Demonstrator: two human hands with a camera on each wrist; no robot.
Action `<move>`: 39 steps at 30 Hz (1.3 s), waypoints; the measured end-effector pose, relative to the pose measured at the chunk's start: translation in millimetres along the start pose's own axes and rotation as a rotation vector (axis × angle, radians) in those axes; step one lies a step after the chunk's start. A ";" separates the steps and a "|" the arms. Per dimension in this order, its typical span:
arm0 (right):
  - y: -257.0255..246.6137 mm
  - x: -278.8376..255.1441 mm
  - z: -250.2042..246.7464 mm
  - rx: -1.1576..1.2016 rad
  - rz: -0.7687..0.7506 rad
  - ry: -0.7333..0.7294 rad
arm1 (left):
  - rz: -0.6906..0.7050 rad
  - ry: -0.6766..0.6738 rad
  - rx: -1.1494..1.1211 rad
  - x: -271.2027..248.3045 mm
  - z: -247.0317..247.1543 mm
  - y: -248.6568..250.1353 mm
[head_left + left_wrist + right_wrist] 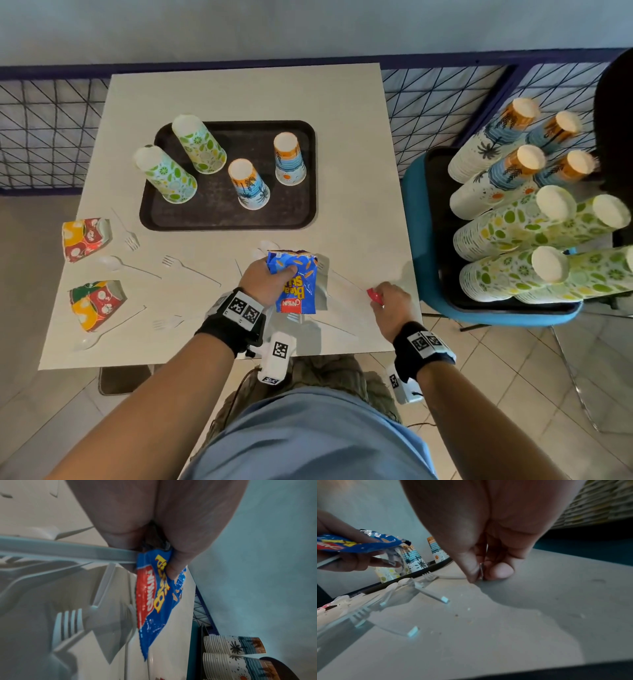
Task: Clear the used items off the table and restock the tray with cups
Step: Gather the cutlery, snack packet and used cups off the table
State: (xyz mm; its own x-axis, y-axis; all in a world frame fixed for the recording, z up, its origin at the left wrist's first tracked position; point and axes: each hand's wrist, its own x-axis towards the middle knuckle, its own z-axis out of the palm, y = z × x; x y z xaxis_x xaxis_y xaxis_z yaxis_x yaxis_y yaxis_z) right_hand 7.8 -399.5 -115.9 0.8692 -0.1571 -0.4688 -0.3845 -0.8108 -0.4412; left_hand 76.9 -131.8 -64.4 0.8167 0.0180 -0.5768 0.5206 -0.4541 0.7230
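Note:
My left hand point(274, 277) grips a crumpled blue snack wrapper point(296, 282) just above the table's near edge. The left wrist view shows thumb and fingers point(178, 561) curled round the wrapper point(154, 601), with a white plastic handle point(68, 553) running in under them. My right hand point(376, 298) pinches a small red scrap point(374, 295) against the table near the right edge; in the right wrist view thumb and forefinger point(500, 570) press together on a thin piece. Several upside-down paper cups point(248, 183) stand on the dark tray point(222, 216).
Two crushed red and orange cups point(85, 238) point(97, 303) lie at the table's left edge. White plastic forks point(190, 269) and spoons point(113, 263) are scattered along the front. A blue chair point(416, 222) on the right holds a tray with tall cup stacks point(513, 219).

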 end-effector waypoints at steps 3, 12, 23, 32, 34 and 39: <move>5.4 1.0 -3.9 0.050 -0.022 0.074 | -0.005 0.030 -0.070 -3.7 -6.0 -2.8; -33.0 22.5 -5.0 0.178 -0.141 0.007 | -0.122 0.144 -0.252 -17.3 -27.1 -25.6; -59.5 16.5 -16.5 0.846 -0.002 -0.311 | -0.154 0.167 -0.301 -35.5 -31.5 -42.0; -117.5 5.8 -18.7 0.467 -0.488 -0.124 | -0.144 0.068 -0.436 -30.0 -8.7 -27.0; -132.2 1.2 -13.2 0.492 -0.503 -0.061 | -0.146 0.033 -0.532 -32.7 -4.4 -16.0; -140.9 0.1 0.5 0.480 -0.494 0.004 | -0.182 0.006 -0.792 -36.0 -1.5 -2.3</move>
State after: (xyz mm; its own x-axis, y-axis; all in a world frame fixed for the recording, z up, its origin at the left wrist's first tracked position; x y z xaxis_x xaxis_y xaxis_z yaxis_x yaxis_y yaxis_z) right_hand 61.9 -285.0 -54.2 0.9788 0.1640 -0.1230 -0.0370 -0.4489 -0.8928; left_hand 46.7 -130.1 -44.7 0.7021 0.0364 -0.7112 0.6656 0.3214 0.6735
